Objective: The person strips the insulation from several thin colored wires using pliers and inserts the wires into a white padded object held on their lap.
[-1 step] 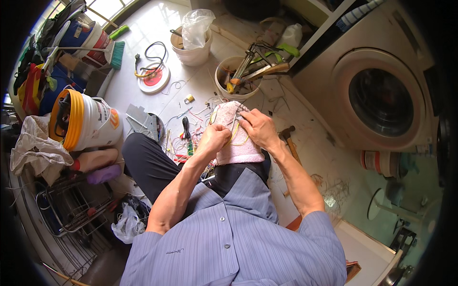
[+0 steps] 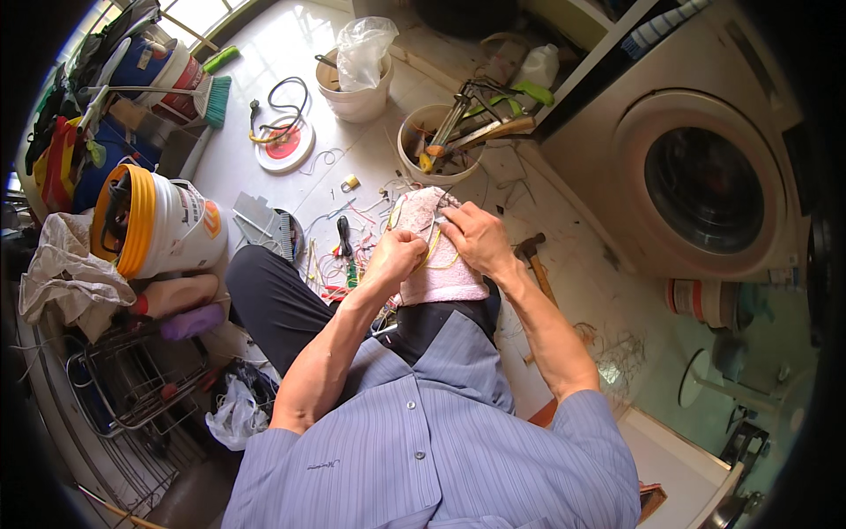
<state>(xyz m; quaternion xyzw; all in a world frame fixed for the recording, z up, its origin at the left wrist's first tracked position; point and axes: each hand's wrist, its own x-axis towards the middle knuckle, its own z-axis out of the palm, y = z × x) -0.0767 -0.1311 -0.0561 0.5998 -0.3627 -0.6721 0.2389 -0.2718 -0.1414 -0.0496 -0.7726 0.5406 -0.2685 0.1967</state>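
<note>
A pink towel (image 2: 441, 286) lies over my lap, with thin wires on top of it. My left hand (image 2: 397, 260) is closed in a pinch over the towel's left side, on a thin wire. A yellow wire (image 2: 451, 261) loops between my hands across the cloth. My right hand (image 2: 480, 236) is bent, its thumb and fingers pinched together near the towel's far end, by a pale wire; what exactly is in them is too small to make out. Left of the towel, the floor holds scattered wire pieces, a bundled black cable (image 2: 343, 233) and a green circuit board (image 2: 352, 273).
A tool bucket (image 2: 407, 150) stands beyond the towel, beside a white bucket with a plastic bag (image 2: 366, 53). A hammer (image 2: 536, 263) lies to the right. A washing machine (image 2: 608, 132) stands far right; a white-and-orange bucket (image 2: 181, 225) is at left.
</note>
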